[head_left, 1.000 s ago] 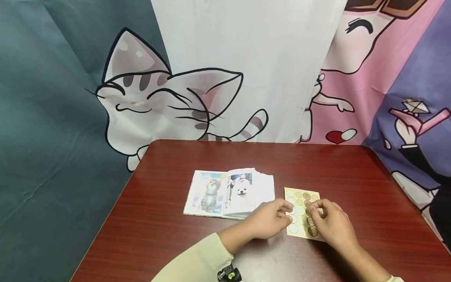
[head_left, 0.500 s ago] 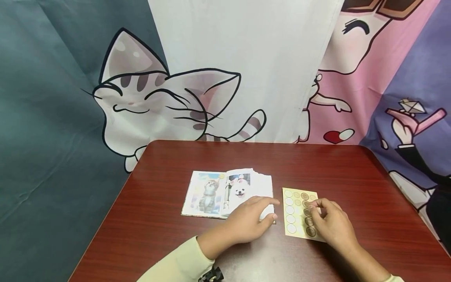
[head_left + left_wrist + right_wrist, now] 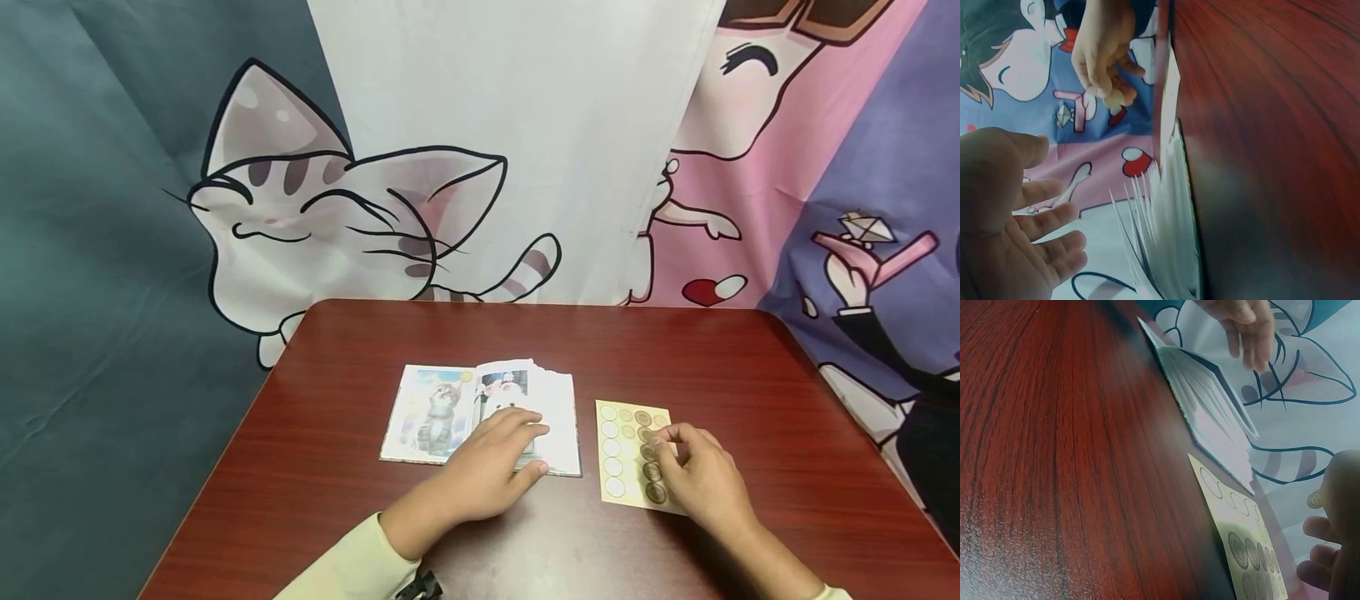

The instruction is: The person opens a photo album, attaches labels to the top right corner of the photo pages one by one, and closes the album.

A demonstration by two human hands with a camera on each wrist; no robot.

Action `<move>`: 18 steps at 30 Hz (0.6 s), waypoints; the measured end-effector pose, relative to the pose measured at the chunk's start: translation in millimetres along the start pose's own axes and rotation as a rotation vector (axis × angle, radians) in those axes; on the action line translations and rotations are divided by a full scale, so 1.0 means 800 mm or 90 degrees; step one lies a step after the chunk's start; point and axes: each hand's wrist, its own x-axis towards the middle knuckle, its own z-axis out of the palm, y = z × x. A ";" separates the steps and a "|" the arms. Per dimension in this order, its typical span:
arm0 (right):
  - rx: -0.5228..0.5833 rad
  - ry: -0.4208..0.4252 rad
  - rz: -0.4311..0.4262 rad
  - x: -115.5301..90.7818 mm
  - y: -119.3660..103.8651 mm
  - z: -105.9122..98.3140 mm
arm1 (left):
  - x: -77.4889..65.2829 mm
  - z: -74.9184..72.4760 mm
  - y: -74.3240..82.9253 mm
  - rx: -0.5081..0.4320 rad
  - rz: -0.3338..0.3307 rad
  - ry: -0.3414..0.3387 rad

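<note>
My left hand (image 3: 487, 471) hovers over the right-hand page of an open photo book (image 3: 555, 417), fingers spread and relaxed, holding nothing. It partly covers a white dog picture (image 3: 504, 385); a kitten picture (image 3: 438, 417) fills the left page. In the left wrist view, the loose pages (image 3: 1160, 231) fan up beside the left hand (image 3: 1022, 219). My right hand (image 3: 705, 475) is above a yellow sticker sheet (image 3: 626, 467) and pinches a small round gold sticker (image 3: 1315, 499) between thumb and forefinger. The sheet bears dark gold stickers and pale empty circles.
The book and sheet lie side by side on a reddish-brown wooden table (image 3: 337, 508). Behind its far edge hangs a cloth backdrop (image 3: 570, 100) printed with cartoon cats and figures. A small black device (image 3: 422, 586) is strapped at the left wrist.
My left hand has moved left from the sticker sheet to over the book, its fingers loosening. The right hand keeps its pinch above the sheet. The head view has shifted slightly.
</note>
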 end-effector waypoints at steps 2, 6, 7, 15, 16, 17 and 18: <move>0.001 0.001 0.000 0.000 -0.001 0.001 | -0.005 0.000 -0.006 0.007 -0.008 -0.011; 0.001 0.005 0.000 0.001 -0.002 0.001 | -0.013 0.003 -0.016 0.024 -0.021 -0.024; 0.001 0.005 0.000 0.001 -0.002 0.001 | -0.015 0.004 -0.018 0.030 -0.022 -0.028; -0.002 0.000 -0.002 0.003 -0.004 0.001 | -0.022 0.012 -0.027 0.048 -0.032 -0.091; -0.002 -0.001 -0.004 0.003 -0.004 0.002 | -0.023 0.013 -0.027 0.049 -0.032 -0.100; -0.001 -0.002 -0.005 0.003 -0.004 0.002 | -0.023 0.013 -0.027 0.050 -0.032 -0.109; -0.001 -0.002 -0.006 0.003 -0.005 0.002 | -0.024 0.013 -0.027 0.050 -0.032 -0.117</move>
